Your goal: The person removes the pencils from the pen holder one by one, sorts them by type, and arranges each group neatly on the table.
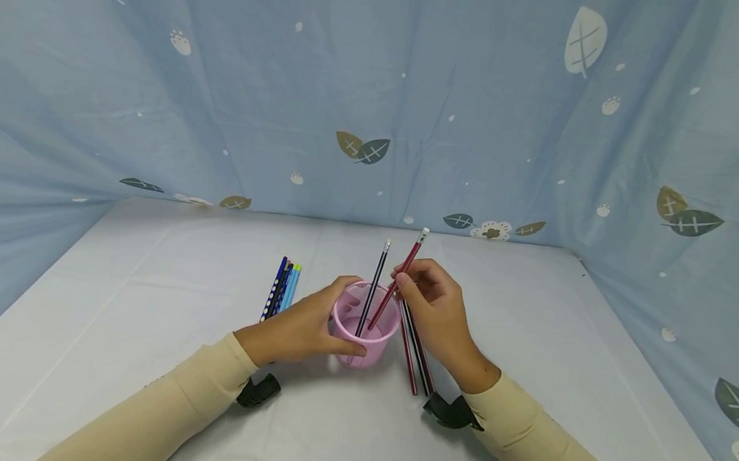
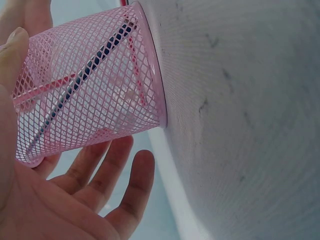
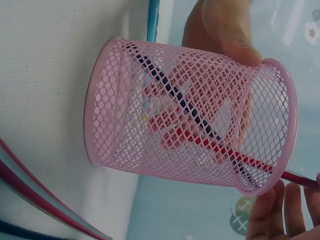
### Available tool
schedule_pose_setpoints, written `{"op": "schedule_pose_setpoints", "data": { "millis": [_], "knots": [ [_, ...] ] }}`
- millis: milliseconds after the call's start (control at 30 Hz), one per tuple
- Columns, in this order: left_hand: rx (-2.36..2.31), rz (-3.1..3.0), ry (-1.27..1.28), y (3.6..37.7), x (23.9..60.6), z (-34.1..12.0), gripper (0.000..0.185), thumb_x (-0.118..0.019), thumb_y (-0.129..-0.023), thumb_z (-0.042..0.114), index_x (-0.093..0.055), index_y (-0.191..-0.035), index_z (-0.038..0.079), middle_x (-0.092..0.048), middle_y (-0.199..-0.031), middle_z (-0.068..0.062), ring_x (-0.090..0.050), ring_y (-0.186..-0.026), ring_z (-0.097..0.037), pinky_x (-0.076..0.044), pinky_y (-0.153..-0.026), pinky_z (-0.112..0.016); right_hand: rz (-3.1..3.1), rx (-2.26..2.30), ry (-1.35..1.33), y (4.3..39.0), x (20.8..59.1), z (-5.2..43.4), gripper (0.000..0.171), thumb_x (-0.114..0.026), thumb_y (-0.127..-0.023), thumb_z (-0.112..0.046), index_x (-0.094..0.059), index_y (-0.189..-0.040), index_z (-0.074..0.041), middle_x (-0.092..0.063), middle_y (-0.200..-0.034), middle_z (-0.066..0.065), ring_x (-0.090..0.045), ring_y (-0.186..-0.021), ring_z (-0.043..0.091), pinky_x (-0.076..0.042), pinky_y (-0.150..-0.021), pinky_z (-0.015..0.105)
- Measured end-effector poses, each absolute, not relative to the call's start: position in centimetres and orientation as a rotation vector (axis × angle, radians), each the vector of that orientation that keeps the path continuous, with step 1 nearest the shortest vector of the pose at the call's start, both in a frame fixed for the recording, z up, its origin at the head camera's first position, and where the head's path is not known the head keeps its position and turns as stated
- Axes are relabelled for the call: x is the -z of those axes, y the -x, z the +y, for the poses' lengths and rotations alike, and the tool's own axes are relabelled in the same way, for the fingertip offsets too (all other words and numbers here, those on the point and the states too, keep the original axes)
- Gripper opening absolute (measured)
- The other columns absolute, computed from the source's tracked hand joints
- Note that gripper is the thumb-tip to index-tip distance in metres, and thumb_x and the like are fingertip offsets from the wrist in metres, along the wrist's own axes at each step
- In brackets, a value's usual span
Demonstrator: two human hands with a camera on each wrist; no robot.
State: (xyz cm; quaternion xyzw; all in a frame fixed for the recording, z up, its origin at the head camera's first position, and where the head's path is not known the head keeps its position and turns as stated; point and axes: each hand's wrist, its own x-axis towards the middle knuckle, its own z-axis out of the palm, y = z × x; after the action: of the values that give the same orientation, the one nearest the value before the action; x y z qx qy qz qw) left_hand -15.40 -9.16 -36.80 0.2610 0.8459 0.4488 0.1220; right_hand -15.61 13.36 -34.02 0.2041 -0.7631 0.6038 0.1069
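Pencils go into the pink mesh cup (image 1: 365,326) at the table's (image 1: 526,320) near centre: our left hand (image 1: 297,330) cups its wall, our right hand (image 1: 437,312) pinches the red pencil (image 1: 398,280); we judge steady bracing and upright lowering work best.

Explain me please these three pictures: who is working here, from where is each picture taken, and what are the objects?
A person works with two bare hands; there is no machine. The wide picture comes from a camera on the head; the two close ones come from cameras on each wrist. On the white table stands a pink mesh cup. The left hand holds its side. The right hand pinches a red pencil whose tip is inside the cup, next to a black pencil. More pencils lie under the right hand, and a blue and green bunch lies left of the cup.
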Motion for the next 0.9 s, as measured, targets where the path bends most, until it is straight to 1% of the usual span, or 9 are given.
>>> {"op": "schedule_pose_setpoints", "data": {
  "millis": [167, 333, 400, 600, 833, 900],
  "knots": [
    [-1.309, 2.466, -0.745, 15.33, 36.72, -9.14, 0.099, -0.089, -0.073, 0.04, -0.029, -0.15, 0.028, -0.055, -0.136, 0.007, -0.055, -0.127, -0.017, -0.052, -0.102, -0.043, -2.164, -1.748, -0.644, 15.51, 34.06, 13.44, 0.015, -0.057, -0.101, -0.006, -0.058, -0.113, 0.003, -0.064, -0.101, 0.015, -0.064, -0.081, 0.02, -0.06, -0.076, 0.031],
    [-1.315, 2.462, -0.744, 15.32, 36.72, -9.13, 0.099, -0.09, -0.072, 0.04, -0.03, -0.15, 0.028, -0.056, -0.136, 0.007, -0.055, -0.127, -0.017, -0.052, -0.102, -0.043, -2.088, -1.742, -0.684, 15.46, 33.97, 13.54, 0.019, -0.05, -0.104, -0.006, -0.052, -0.119, 0.005, -0.062, -0.099, 0.017, -0.064, -0.082, 0.017, -0.06, -0.073, 0.03],
    [-1.315, 2.465, -0.749, 15.34, 36.74, -9.13, 0.099, -0.09, -0.072, 0.04, -0.03, -0.15, 0.029, -0.056, -0.135, 0.007, -0.055, -0.126, -0.017, -0.051, -0.102, -0.042, -2.054, -1.752, -0.688, 15.41, 33.88, 13.55, 0.021, -0.047, -0.105, -0.006, -0.049, -0.122, 0.007, -0.062, -0.097, 0.018, -0.064, -0.081, 0.016, -0.06, -0.068, 0.029],
    [-1.311, 2.47, -0.762, 15.38, 36.82, -9.16, 0.098, -0.089, -0.072, 0.041, -0.03, -0.149, 0.03, -0.058, -0.134, 0.007, -0.056, -0.125, -0.016, -0.05, -0.103, -0.044, -1.976, -1.807, -0.673, 15.37, 33.76, 13.71, 0.025, -0.04, -0.108, -0.008, -0.041, -0.128, 0.006, -0.061, -0.086, 0.019, -0.065, -0.071, 0.015, -0.057, -0.052, 0.03],
    [-1.319, 2.467, -0.773, 15.36, 36.81, -9.16, 0.098, -0.089, -0.072, 0.042, -0.03, -0.149, 0.029, -0.058, -0.133, 0.006, -0.057, -0.124, -0.017, -0.05, -0.102, -0.042, -1.914, -1.86, -0.7, 15.53, 33.74, 13.97, 0.028, -0.036, -0.109, -0.012, -0.035, -0.129, 0.008, -0.059, -0.078, 0.011, -0.063, -0.063, 0.016, -0.054, -0.045, 0.031],
    [-1.326, 2.461, -0.768, 15.34, 36.78, -9.15, 0.098, -0.089, -0.072, 0.042, -0.03, -0.149, 0.029, -0.058, -0.132, 0.006, -0.057, -0.123, -0.017, -0.05, -0.101, -0.041, -1.913, -1.864, -0.686, 15.53, 33.66, 14.04, 0.027, -0.036, -0.11, -0.014, -0.036, -0.129, 0.004, -0.059, -0.078, 0.009, -0.062, -0.061, 0.017, -0.054, -0.044, 0.033]
  ]
}}
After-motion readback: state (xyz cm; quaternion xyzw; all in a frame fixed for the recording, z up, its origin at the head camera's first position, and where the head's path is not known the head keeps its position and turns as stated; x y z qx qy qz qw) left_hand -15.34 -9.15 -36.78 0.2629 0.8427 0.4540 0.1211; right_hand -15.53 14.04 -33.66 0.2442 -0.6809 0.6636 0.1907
